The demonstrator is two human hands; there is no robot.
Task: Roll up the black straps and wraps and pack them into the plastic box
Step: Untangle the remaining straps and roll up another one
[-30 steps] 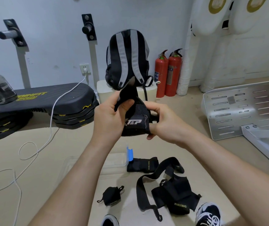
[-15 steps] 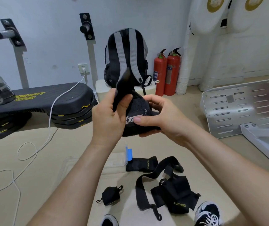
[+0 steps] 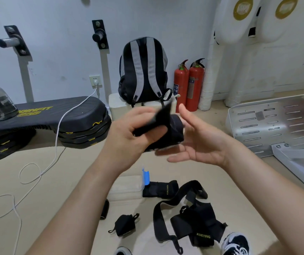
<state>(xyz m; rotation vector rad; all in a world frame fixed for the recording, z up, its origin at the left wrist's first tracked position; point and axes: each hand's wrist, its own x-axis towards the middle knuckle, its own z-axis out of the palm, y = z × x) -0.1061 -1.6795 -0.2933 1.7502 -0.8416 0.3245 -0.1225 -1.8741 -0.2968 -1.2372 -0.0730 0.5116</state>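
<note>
- Our left hand (image 3: 129, 131) grips the black wrap (image 3: 173, 131) in the air, high above the floor (image 3: 64, 218). The fingers curl around it so that the roll does not open, and the loose tail stands up beside the thumb.
- Our right hand (image 3: 197, 142) holds nothing. Its fingers are straight and the palm is turned to the right side of the roll. Because of blur, we cannot tell if it touches the wrap. We judge that it waits there to take the tail for the next turn.
- The plastic box (image 3: 125, 188) lies on the floor below the hands, partly hidden by our left forearm, with its blue clip (image 3: 145, 177) on the right end.
- The folded wrap (image 3: 158, 189) is just right of the box. The small rolled wrap (image 3: 124, 225), the long strap (image 3: 163, 216) and the wide wrap (image 3: 199, 225) lie nearer to us and are not yet packed.
</note>
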